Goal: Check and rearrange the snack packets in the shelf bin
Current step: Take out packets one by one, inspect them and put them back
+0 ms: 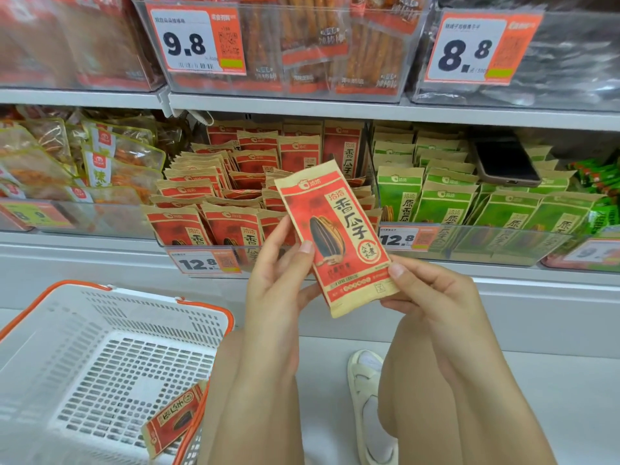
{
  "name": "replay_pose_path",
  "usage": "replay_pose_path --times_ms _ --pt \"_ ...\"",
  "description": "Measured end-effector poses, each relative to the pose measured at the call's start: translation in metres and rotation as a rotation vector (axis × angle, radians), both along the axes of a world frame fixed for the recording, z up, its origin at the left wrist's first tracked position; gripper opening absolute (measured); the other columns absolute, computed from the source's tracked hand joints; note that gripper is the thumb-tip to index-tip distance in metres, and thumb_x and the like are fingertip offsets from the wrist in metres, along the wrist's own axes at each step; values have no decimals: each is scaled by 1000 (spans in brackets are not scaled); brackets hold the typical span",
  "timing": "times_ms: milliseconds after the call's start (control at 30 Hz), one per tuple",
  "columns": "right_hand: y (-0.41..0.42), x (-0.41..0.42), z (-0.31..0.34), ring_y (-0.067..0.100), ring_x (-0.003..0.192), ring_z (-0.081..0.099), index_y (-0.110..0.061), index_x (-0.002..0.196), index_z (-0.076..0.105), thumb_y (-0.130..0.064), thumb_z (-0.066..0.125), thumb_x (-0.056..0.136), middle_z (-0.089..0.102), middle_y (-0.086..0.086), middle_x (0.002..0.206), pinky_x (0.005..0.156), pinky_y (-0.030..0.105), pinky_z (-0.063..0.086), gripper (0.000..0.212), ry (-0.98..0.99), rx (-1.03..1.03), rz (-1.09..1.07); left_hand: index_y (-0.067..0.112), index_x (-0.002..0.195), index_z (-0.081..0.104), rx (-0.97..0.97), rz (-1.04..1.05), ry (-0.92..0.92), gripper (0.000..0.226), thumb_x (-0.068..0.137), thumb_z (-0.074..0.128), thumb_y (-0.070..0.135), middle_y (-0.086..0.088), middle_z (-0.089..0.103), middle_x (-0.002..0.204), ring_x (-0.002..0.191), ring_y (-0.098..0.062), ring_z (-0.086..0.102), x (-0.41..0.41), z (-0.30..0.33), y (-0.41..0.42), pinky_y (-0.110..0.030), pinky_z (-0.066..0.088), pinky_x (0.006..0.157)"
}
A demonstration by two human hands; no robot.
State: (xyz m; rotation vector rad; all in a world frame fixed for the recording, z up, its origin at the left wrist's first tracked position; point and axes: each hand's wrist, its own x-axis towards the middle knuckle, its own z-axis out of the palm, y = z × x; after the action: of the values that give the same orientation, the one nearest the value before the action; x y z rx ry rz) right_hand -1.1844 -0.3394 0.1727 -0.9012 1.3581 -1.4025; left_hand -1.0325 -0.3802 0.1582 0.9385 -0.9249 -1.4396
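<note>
Here a red packet (pixel 337 238) is held out before the red bin (pixel 235 209), pinched at its lower edges by the left hand (pixel 280 280) and right hand (pixel 432 297). Best checked flat, then slotted upright, label forward.

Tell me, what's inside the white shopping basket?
One red sunflower seed packet lies in the white shopping basket by its near right corner; the near edge is out of frame.

Phone (pixel 506 164) lies on packets (pixel 469 196); basket (pixel 60 347) left of knees
</note>
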Motion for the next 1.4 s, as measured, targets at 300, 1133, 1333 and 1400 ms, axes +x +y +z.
replay_pose_path --times_ms 300,1133,1333,1400 --pt "0 3 -6 8 64 68 -12 97 73 -13 57 90 74 2 74 63 17 55 18 5 44 -51 20 129 61 4 -50 -14 50 81 60 35 5 76 95 85 -8 70 -2 4 -2 -27 57 64" --pt "-34 26 8 12 87 67 -22 88 54 -53 64 65 67 5 101 74 22 50 40 -18 -100 -238 48 114 67 -308 -41 -459 42 81 73 24 16 73 98 59 -20 65 -18 -2 17 -32 49 46" --pt "-32 25 4 11 87 67 -18 87 57 -46 64 72 67 0 94 69 15 51 32 -104 -156 -260 41 115 69 -304 -50 -492 41 83 77 17 19 73 100 59 -13 64 -19 1 19 -40 54 48" --pt "-31 25 3 13 90 67 -20 86 58 -45 70 73 68 -1 93 70 16 51 30 -120 -155 -256 39 116 69 -288 -53 -473 41 82 78 18 18 73 102 55 -20 63 -19 2 19 -38 52 47"
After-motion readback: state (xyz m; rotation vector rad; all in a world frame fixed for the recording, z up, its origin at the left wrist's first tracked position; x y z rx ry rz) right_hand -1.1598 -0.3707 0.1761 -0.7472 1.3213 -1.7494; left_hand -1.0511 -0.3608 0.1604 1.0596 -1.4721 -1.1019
